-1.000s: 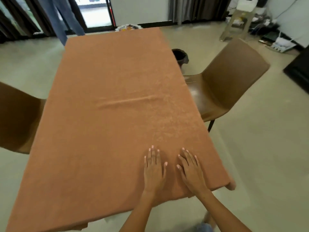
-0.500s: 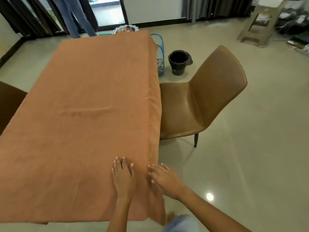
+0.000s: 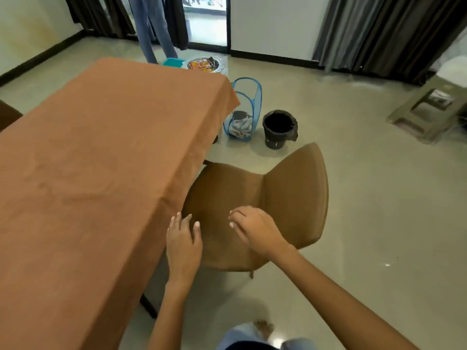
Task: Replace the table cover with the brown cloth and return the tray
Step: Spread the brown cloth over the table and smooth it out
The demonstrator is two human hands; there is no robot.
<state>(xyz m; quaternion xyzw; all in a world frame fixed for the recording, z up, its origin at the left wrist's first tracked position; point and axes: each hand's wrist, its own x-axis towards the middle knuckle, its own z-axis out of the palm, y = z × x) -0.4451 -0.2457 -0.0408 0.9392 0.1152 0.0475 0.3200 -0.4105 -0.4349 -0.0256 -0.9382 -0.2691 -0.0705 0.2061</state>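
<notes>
The brown cloth covers the whole table and hangs over its right side. My left hand is beside that hanging edge, fingers apart, with the fingertips touching the cloth. My right hand hovers over the chair seat, fingers loosely curled and holding nothing. A tray with colourful packets lies on the floor beyond the table's far end, next to a teal box.
A brown chair stands right of the table, under my hands. Further back stand a blue mesh basket with laundry and a black bin. A person's legs are at the far end. A step stool is at the right.
Both hands have left the tabletop and moved right, off the table's edge, to above the chair. My view has swung right along the table's side.
</notes>
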